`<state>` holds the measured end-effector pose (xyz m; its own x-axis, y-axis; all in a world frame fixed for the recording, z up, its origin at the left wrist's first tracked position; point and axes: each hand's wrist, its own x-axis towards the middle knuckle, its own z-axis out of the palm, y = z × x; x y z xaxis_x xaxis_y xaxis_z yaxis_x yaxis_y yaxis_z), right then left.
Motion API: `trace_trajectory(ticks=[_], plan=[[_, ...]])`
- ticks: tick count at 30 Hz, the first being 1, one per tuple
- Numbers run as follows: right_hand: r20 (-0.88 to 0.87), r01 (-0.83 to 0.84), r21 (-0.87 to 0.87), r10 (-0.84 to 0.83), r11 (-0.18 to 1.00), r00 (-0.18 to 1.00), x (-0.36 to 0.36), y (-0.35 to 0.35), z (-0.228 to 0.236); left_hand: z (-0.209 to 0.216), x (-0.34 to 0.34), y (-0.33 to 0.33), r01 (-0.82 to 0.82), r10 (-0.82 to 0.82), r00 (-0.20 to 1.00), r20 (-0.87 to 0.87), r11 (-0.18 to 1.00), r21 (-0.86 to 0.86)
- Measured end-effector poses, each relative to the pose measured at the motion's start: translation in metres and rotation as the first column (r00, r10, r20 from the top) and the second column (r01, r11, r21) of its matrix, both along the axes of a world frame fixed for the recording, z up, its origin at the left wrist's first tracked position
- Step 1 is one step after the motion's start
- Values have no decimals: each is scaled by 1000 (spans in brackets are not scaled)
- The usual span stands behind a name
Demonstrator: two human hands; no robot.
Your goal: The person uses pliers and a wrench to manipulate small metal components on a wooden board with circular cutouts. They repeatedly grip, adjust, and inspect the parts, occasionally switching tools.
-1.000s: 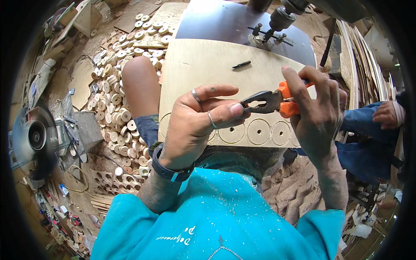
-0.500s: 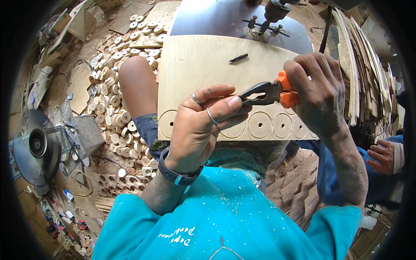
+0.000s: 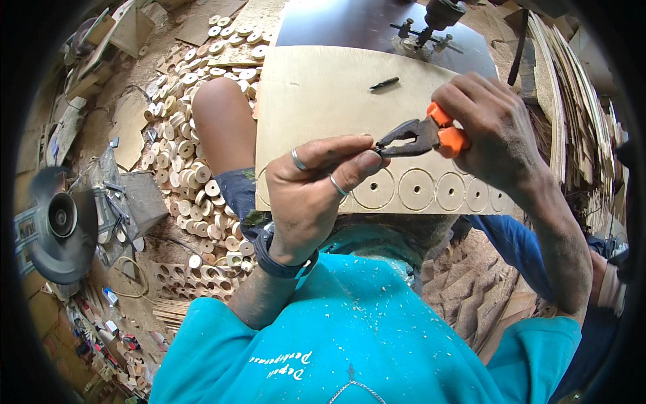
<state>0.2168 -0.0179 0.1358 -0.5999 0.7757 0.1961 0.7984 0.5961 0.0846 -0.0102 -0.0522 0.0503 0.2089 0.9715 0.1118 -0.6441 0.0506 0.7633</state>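
My right hand (image 3: 496, 131) is closed round the orange grips of dark metal pliers (image 3: 422, 137), which point left. The jaw tips meet the fingertips of my left hand (image 3: 309, 195), whose thumb and index finger pinch together there. A small dark piece shows at that spot, mostly hidden, and I cannot make out what it is. Beneath both hands lies a pale plywood sheet (image 3: 309, 94) with a row of round grooves, each with a centre hole, along its near edge. A short dark drill bit (image 3: 385, 83) rests on the sheet beyond the pliers.
A drill chuck with a crossbar circle cutter (image 3: 427, 34) stands over a dark glossy board (image 3: 336, 23) at the far side. Wooden discs (image 3: 185, 148) lie heaped on the left, near a fan (image 3: 62, 215). Thin boards (image 3: 575, 101) stack on the right, near another person's sleeve (image 3: 611, 286).
The view has shifted slightly, moving the scene to the right. My hands and the pliers stay together, a little nearer the sheet's row of circles. The other person's hand at right has mostly gone behind my arm.
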Motion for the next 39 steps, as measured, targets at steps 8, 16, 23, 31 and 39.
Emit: trace_trajectory(ticks=[8, 16, 23, 31, 39], plan=[[3, 144, -136, -145, 980, 989, -18, -11, 1, 3, -10, 9, -6, 5, 999, -47, 999, -39], [53, 244, -32, -242, 969, 969, -31, -22, 11, 5, -3, 9, 78, -26, 957, 290, 983, -169], [-161, 373, -206, -407, 905, 899, -38, -28, 9, -3, 5, 10, -86, 123, 919, 375, 990, -114], [-106, 420, -278, -462, 864, 881, -47, -37, 7, -8, 18, 9, -221, 203, 930, 308, 975, 26], [-4, 441, -6, -441, 898, 898, -45, -39, 4, -7, 13, 9, -156, 146, 972, 184, 987, 43]])
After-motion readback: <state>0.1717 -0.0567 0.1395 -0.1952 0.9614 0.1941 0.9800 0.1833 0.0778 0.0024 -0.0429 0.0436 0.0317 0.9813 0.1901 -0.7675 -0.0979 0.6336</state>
